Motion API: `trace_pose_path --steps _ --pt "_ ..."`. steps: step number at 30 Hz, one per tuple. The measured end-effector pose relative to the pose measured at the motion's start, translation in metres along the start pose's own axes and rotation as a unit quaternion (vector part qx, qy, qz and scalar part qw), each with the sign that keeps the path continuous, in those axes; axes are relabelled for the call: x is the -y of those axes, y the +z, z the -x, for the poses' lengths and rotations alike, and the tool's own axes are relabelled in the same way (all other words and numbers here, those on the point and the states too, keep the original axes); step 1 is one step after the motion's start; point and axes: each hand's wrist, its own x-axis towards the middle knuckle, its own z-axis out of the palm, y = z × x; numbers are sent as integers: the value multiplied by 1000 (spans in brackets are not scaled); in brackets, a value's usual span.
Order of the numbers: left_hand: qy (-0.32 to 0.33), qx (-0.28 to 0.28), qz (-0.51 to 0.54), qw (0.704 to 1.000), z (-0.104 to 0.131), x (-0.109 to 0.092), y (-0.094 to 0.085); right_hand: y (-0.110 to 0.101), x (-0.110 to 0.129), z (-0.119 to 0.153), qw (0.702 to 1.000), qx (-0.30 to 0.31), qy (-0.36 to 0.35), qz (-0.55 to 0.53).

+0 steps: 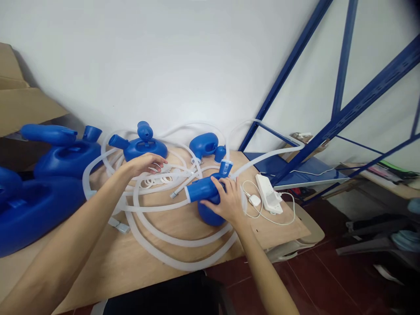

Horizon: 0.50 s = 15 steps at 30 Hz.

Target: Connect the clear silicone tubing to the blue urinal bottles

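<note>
My right hand point(229, 199) grips a blue plastic urinal bottle point(210, 215) near the right end of the table, thumb and fingers spread around its upper part. The bottle has a wide neck point(198, 189) with a white rim, pointing left, and a smaller spout point(225, 167). My left hand point(149, 162) hovers over coiled translucent tubing point(170, 239), fingers loosely bent and apart, with nothing seen in them. Just below it lie several white rings point(157, 181). A clear tube with a grey end piece point(173, 194) rests beside the bottle's neck.
More blue bottles stand at the left point(67, 162) and along the wall point(144, 148), point(204, 144). A white power strip point(269, 194) with cables lies at the right. Beyond it rises a blue metal rack point(298, 177). A cardboard box point(28, 103) is at the far left.
</note>
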Motion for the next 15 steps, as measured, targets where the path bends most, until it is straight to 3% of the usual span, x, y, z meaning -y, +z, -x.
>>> trace_pose_path --steps 8,12,15 --pt "88 -80 -16 993 -15 -24 -7 4 1 -3 999 8 41 -10" --pt "28 -121 -95 988 -15 -15 -3 10 7 4 996 -43 79 11" --pt "43 -137 -156 977 4 -4 9 8 12 7 993 -75 90 32"
